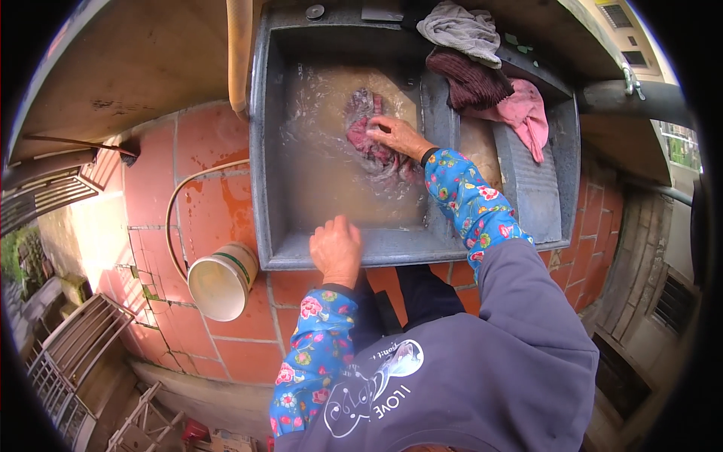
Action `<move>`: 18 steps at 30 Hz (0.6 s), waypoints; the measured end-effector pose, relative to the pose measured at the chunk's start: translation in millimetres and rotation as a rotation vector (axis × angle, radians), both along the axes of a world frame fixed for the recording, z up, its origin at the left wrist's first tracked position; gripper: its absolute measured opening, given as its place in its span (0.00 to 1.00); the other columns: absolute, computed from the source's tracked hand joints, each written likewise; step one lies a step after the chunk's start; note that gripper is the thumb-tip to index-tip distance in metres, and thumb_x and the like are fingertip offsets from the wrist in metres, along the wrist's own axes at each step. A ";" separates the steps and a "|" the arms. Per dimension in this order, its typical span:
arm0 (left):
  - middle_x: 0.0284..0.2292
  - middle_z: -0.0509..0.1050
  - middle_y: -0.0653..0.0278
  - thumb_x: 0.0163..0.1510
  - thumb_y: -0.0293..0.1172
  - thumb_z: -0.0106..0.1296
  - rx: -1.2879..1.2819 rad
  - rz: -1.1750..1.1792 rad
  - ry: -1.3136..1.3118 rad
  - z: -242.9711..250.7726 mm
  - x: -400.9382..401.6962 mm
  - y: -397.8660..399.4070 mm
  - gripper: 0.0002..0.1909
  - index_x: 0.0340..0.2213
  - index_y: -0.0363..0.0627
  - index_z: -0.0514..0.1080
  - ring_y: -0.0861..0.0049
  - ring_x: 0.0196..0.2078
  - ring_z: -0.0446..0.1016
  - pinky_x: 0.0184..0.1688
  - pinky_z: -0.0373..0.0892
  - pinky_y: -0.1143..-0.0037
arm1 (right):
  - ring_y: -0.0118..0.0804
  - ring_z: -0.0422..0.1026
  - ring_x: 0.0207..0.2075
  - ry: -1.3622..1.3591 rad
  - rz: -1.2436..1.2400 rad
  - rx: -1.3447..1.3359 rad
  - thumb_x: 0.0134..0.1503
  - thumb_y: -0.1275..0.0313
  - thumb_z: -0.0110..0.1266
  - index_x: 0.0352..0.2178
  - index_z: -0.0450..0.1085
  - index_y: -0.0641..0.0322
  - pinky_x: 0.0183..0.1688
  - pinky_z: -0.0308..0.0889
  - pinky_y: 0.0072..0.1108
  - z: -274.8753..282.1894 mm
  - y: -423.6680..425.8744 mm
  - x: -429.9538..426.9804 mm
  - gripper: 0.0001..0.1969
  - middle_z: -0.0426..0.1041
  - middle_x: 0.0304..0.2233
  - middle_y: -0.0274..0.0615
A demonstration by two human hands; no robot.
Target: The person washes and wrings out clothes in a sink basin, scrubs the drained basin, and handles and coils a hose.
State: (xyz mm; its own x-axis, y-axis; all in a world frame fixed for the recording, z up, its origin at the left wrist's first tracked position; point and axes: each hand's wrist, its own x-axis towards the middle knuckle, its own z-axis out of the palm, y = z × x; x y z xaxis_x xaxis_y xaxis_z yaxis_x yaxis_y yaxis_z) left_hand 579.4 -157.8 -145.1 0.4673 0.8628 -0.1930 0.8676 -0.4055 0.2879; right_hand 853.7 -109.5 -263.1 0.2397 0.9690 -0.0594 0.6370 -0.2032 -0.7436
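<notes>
A grey stone wash sink [261, 169] holds cloudy water [325, 181] with ripples on its surface. A wet pink and greyish cloth [361, 133] lies bunched in the water. Over it my right hand [402, 138] is held with thumb and fingertips apart, at or just above the fabric. My left hand [336, 248] is at the sink's front rim, back upward, its fingers curled and somewhat blurred; whether it touches the rim or holds anything is hidden.
On the sink's right side lie a grey cloth [460, 31], a dark maroon ribbed cloth [469, 76] and a pink cloth [525, 110], near a ridged washboard slab [531, 186]. A white bucket [220, 285] and a thin hose [172, 209] rest on red floor tiles [248, 359].
</notes>
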 end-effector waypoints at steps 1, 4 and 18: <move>0.25 0.74 0.61 0.44 0.33 0.52 0.002 -0.006 0.002 0.6 1.6 -0.6 0.07 0.27 0.45 0.71 0.64 0.29 0.71 0.33 0.66 0.67 | 0.52 0.66 0.43 0.250 -0.124 -0.069 0.53 0.61 0.50 0.38 0.69 0.64 0.47 0.62 0.31 -2.7 5.4 13.6 0.17 0.69 0.40 0.50; 0.22 0.72 0.63 0.43 0.34 0.52 0.089 -0.017 -0.049 -2.8 11.1 -1.8 0.06 0.21 0.47 0.69 0.65 0.26 0.70 0.30 0.65 0.68 | 0.54 0.67 0.43 -0.331 -0.382 0.019 0.52 0.69 0.45 0.41 0.66 0.65 0.46 0.63 0.33 -26.5 21.3 65.9 0.16 0.69 0.39 0.52; 0.23 0.73 0.63 0.42 0.32 0.52 0.055 0.027 0.021 1.6 6.5 -1.3 0.06 0.25 0.48 0.71 0.65 0.27 0.71 0.30 0.66 0.67 | 0.55 0.68 0.43 -0.334 -0.213 -0.389 0.49 0.72 0.43 0.40 0.66 0.63 0.44 0.64 0.42 -12.9 29.1 47.5 0.15 0.64 0.45 0.54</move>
